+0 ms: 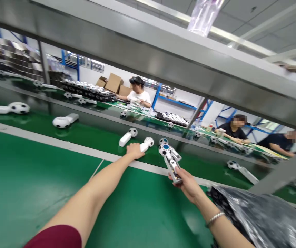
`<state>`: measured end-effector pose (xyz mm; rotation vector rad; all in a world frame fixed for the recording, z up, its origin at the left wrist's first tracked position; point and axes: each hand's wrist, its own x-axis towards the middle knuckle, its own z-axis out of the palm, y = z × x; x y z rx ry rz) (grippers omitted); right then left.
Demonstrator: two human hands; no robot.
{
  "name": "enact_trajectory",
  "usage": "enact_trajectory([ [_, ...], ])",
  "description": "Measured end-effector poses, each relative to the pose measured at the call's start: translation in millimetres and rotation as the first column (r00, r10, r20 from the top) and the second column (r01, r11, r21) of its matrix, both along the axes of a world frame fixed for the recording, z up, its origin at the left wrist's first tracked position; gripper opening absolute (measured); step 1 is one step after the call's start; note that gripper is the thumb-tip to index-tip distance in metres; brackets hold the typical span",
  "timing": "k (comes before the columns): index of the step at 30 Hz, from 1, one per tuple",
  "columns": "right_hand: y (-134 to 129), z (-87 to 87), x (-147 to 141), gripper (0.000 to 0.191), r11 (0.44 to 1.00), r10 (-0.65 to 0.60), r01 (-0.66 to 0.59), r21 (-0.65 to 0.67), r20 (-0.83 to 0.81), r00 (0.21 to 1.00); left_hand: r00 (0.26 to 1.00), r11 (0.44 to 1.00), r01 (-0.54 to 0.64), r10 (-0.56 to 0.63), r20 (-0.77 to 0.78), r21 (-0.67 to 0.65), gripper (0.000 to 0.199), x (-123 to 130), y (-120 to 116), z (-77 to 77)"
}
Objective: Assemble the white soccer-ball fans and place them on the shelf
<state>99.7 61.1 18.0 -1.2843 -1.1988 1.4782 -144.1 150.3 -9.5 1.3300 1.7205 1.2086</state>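
Soccer-ball gadget in the right hand: its round black-and-white head, with a blue disc in the middle, points away from the person, and its open handle shows the parts inside. The fingers and thumb are closed around the lower end of that handle, holding it tilted above the grey rail at the far edge of the green bench. A beaded bracelet circles the right wrist.

Just behind the held piece is another open gadget, partly hidden by it. The left hand reaches over the rail, its fingers bent at the handle of a white gadget; whether it grips this handle or only touches it, I cannot tell. Near that hand, a closed gadget lies on the green strip beyond the rail, and more lie spaced out to both sides.

At the lower right, a clear plastic bag covers dark pieces. Across the way, a co-worker in a white shirt sits near a tray of gadgets and cardboard boxes.
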Motion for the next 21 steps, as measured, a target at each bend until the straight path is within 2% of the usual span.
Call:
enact_trajectory([
  [2, 17.6, -7.7, -4.9, 0.027, 0.997, -0.041, 0.038, -0.062, -0.042, 0.998, 0.997, 1.000, -0.004, 0.006, 0.079, -0.028, 0.025, 0.9, 1.2, -6.4],
  [6, 53.0, -23.3, -19.2, 0.013, 0.978, -0.124, 0.064, -0.198, -0.304, 0.945, 0.937, 0.999, 0.029, -0.017, 0.350, -0.027, 0.028, -5.9, -2.3, -12.8],
  [8, 67.0, -28.5, -27.4, 0.010, 0.973, -0.143, 0.054, -0.224, -0.398, 0.906, 0.852, 0.996, 0.088, -0.076, 0.518, 0.002, 0.028, -12.9, -6.9, -11.7],
  [11, 81.2, -34.0, -37.1, 0.010, 0.977, -0.145, 0.055, -0.204, -0.457, 0.878, 0.670, 0.981, 0.186, -0.171, 0.722, 0.060, 0.022, -21.8, -13.3, -6.9],
  [16, 85.6, -42.2, -42.0, 0.011, 0.991, -0.117, 0.063, -0.118, -0.534, 0.838, 0.401, 0.951, 0.272, -0.252, 0.881, 0.148, 0.026, -18.4, -16.8, 4.3],
  [19, 82.1, -45.8, -41.4, 0.011, 0.996, -0.089, 0.067, -0.059, -0.561, 0.823, 0.313, 0.939, 0.277, -0.289, 0.905, 0.204, 0.034, -9.0, -18.7, 10.9],
  [21, 80.6, -47.5, -40.8, 0.013, 0.997, -0.074, 0.068, -0.033, -0.572, 0.817, 0.301, 0.938, 0.265, -0.299, 0.906, 0.221, 0.035, -4.0, -20.3, 13.1],
])
